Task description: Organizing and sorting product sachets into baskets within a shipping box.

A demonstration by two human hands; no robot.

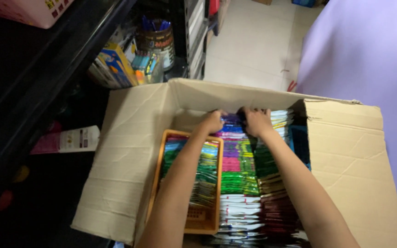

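At far end of open cardboard box (129, 151), both hands gripped the stack of shiny packets (237, 165): left hand (213, 121) & right hand (255, 120) curled over its top edge, beside orange plastic basket (218, 183) w/ more packets.

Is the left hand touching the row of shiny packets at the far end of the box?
Touching. The head view shows the left hand pressed onto the far packets, fingers curled over their tops.

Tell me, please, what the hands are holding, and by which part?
Both the left hand and right hand grip the blue packets by their top edges, at the row's far end.
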